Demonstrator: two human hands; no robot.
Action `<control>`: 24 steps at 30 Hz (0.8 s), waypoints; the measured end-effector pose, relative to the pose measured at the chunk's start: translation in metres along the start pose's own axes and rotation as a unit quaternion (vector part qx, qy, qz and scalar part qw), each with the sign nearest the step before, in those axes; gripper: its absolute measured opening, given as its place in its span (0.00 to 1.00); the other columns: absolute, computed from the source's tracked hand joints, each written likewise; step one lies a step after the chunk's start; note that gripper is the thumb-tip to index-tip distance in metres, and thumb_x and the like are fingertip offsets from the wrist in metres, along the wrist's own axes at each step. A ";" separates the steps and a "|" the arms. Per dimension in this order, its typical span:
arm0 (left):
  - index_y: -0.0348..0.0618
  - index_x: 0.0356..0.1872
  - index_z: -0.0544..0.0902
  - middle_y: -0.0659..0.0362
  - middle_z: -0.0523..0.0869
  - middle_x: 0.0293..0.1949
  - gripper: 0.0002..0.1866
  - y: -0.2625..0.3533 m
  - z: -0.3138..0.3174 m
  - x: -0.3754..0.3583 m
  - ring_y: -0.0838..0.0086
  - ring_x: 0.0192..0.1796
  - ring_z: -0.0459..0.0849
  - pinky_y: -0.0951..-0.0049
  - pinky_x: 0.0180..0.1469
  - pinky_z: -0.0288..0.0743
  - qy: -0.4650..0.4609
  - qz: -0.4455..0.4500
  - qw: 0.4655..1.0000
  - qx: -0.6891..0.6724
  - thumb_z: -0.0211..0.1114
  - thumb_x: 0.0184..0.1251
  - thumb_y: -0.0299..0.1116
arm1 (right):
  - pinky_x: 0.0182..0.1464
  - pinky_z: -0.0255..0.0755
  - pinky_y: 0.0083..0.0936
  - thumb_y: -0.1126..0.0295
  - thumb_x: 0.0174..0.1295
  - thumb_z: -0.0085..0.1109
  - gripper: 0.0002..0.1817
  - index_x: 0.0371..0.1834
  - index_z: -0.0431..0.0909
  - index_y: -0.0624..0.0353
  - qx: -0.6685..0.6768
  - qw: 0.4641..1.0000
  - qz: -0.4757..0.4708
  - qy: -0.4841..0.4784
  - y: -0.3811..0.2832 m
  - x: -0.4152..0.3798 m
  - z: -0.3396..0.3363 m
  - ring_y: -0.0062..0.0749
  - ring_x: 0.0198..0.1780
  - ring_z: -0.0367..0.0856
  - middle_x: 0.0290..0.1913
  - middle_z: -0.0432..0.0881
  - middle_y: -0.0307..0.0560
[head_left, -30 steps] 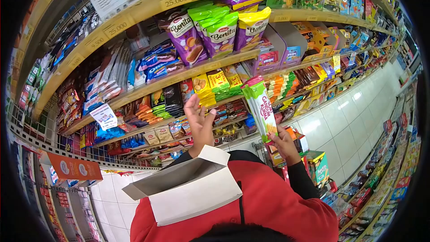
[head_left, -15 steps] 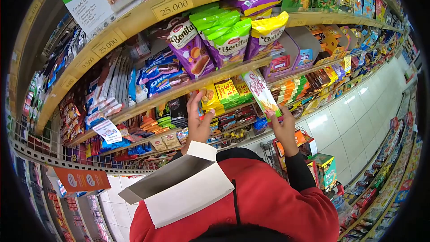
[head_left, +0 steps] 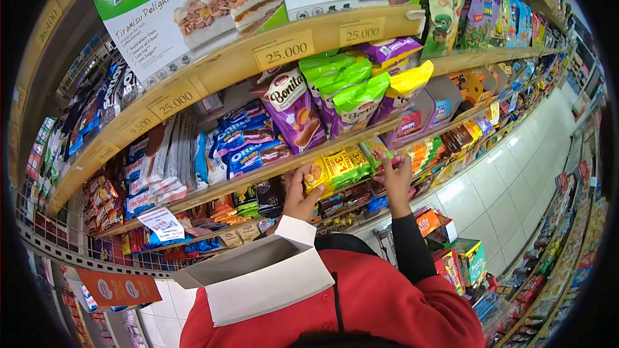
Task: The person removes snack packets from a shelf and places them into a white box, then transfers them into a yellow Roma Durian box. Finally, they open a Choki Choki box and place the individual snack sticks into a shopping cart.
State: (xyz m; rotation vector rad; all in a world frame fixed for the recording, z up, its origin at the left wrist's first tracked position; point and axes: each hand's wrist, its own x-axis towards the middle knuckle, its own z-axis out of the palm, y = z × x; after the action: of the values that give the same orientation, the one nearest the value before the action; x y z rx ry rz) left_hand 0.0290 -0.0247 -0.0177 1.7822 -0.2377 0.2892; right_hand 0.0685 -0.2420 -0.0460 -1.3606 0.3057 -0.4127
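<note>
My right hand [head_left: 394, 177] pinches the end of a green and pink snack packet [head_left: 373, 152], which is tilted into the shelf and mostly hidden. Just left of it, yellow and green snack packs [head_left: 338, 166] marked "EXTRA 3+1" lie in a row. My left hand [head_left: 300, 194] is at the row's left end, its thumb and fingers around the edge of a yellow pack. An open-topped white cardboard box [head_left: 274, 293] sits against my red shirt, near my left forearm.
Above my hands, purple Bonita bags [head_left: 293, 113] stand on a wooden shelf beside blue Oreo packs [head_left: 251, 145]. A price card [head_left: 161, 224] hangs at left. Behind my right arm are snack boxes [head_left: 467, 258] and the tiled floor [head_left: 480, 183].
My right hand has moved up and left, taking the packet from in front of the shelf into it. My left hand has shifted right and down and closed on the yellow pack's edge.
</note>
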 end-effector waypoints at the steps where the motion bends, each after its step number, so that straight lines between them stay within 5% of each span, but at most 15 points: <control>1: 0.41 0.58 0.68 0.50 0.60 0.60 0.28 -0.003 0.000 0.001 0.61 0.66 0.55 0.69 0.67 0.44 -0.011 -0.024 1.000 0.000 0.62 0.51 0.23 | 0.19 0.75 0.20 0.69 0.57 0.60 0.16 0.34 0.59 0.59 0.014 1.000 0.006 0.011 -0.003 -0.004 0.000 0.20 0.23 0.74 0.27 0.69 0.40; 11: 0.42 0.60 0.64 0.52 0.53 0.64 0.29 -0.010 0.002 0.006 0.65 0.69 0.48 0.72 0.67 0.40 -0.021 -0.074 0.997 -0.031 0.59 0.53 0.21 | 0.30 0.79 0.20 0.72 0.58 0.58 0.12 0.27 0.63 0.59 0.073 0.993 -0.089 0.022 0.026 0.002 0.003 0.15 0.27 0.72 0.26 0.66 0.35; 13: 0.42 0.61 0.63 0.52 0.52 0.64 0.30 -0.011 0.003 0.006 0.65 0.69 0.47 0.73 0.67 0.40 -0.016 -0.056 0.998 -0.009 0.59 0.53 0.21 | 0.29 0.76 0.20 0.75 0.57 0.58 0.09 0.25 0.68 0.65 -0.083 0.985 -0.150 0.017 0.013 -0.003 0.000 0.19 0.30 0.74 0.28 0.67 0.40; 14: 0.42 0.61 0.62 0.52 0.50 0.65 0.31 -0.012 0.004 0.005 0.65 0.70 0.45 0.73 0.68 0.39 -0.014 -0.038 0.999 0.012 0.58 0.54 0.21 | 0.30 0.73 0.23 0.77 0.56 0.57 0.05 0.27 0.72 0.67 -0.238 0.937 -0.257 0.013 -0.007 -0.011 -0.007 0.29 0.31 0.75 0.30 0.69 0.45; 15: 0.42 0.61 0.62 0.52 0.50 0.65 0.31 -0.014 0.003 0.005 0.65 0.70 0.45 0.73 0.68 0.39 -0.009 -0.039 0.999 0.014 0.58 0.54 0.21 | 0.30 0.73 0.23 0.77 0.56 0.57 0.05 0.27 0.72 0.67 -0.235 0.937 -0.258 0.008 -0.022 -0.015 -0.007 0.29 0.31 0.75 0.30 0.69 0.45; 18: 0.37 0.63 0.58 0.51 0.46 0.67 0.33 -0.024 0.001 0.006 0.66 0.71 0.40 0.73 0.68 0.35 -0.035 -0.064 0.997 -0.023 0.58 0.54 0.22 | 0.40 0.70 0.32 0.79 0.52 0.54 0.04 0.31 0.75 0.65 -0.303 0.832 -0.456 -0.094 -0.043 -0.016 0.000 0.48 0.34 0.74 0.36 0.73 0.53; 22: 0.36 0.63 0.57 0.51 0.47 0.67 0.33 -0.015 0.003 0.007 0.67 0.71 0.40 0.73 0.68 0.36 -0.029 -0.059 0.998 0.024 0.58 0.54 0.22 | 0.42 0.70 0.38 0.77 0.53 0.52 0.10 0.40 0.74 0.66 -0.343 0.758 -0.504 -0.230 -0.057 0.012 0.034 0.52 0.38 0.75 0.37 0.76 0.57; 24: 0.36 0.63 0.57 0.52 0.54 0.64 0.32 -0.020 0.007 0.004 0.69 0.68 0.49 0.75 0.67 0.42 0.013 -0.025 0.997 0.069 0.57 0.56 0.23 | 0.44 0.68 0.42 0.71 0.53 0.51 0.10 0.37 0.77 0.59 -0.476 0.681 -0.468 -0.300 -0.036 0.041 0.043 0.53 0.41 0.76 0.36 0.77 0.59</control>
State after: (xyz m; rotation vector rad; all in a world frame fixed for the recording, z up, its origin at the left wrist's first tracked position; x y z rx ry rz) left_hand 0.0394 -0.0265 -0.0366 1.9162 -0.1578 0.2982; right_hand 0.1205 -0.2283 -0.0018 -2.5667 -0.9412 -0.6414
